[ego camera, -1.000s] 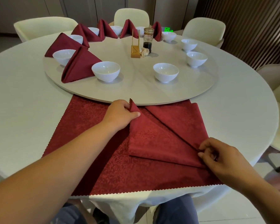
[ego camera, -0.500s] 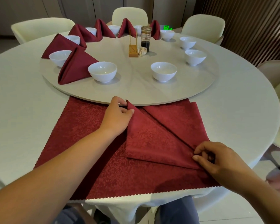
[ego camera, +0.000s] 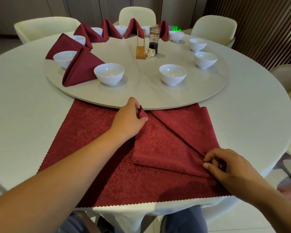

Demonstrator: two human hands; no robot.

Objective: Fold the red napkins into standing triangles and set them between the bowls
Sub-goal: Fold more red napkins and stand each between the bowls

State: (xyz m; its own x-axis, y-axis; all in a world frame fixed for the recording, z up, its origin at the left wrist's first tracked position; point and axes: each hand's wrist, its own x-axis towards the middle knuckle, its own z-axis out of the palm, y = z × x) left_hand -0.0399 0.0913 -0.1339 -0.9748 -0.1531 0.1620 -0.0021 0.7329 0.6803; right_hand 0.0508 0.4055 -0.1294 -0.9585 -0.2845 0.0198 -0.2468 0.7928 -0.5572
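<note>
One view only. The head-worn camera is sitting above the near edge of the round table [ego camera: 23,118], facing forward and tilting down. The wide lens is bowing the table rim. The left hand [ego camera: 129,119] and right hand [ego camera: 228,167] are reaching in from the bottom corners, forearms looming large and close. The flat red napkin [ego camera: 168,148] is lying nearest, just under the lens. The turntable [ego camera: 141,93] is filling mid-frame. Chairs [ego camera: 137,13] and a slatted wall [ego camera: 267,31] are closing off the far edge. The wearer's legs [ego camera: 183,219] are showing at the bottom.
</note>
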